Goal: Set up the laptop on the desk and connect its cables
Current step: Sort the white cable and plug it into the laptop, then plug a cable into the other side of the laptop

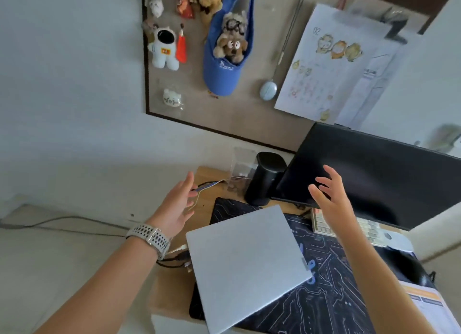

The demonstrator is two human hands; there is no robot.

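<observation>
A silver laptop [245, 264] lies with its lid down on a dark circuit-pattern desk mat [331, 296], tilted on the wooden desk [172, 288]. Several cable plugs [183, 256] lie at the laptop's left edge, near my left wrist. My left hand [177, 206] hovers above the desk's left side, fingers spread, holding nothing. My right hand [329, 196] hangs in front of the black monitor [379, 174], also open and empty. Neither hand touches the laptop.
A black cylindrical speaker [265, 179] and a clear plastic box [240, 169] stand at the desk's back. A keyboard [349, 227] lies under the monitor. Thin coloured wires [212, 185] trail at the back left. A pinboard [269, 59] with plush toys hangs above.
</observation>
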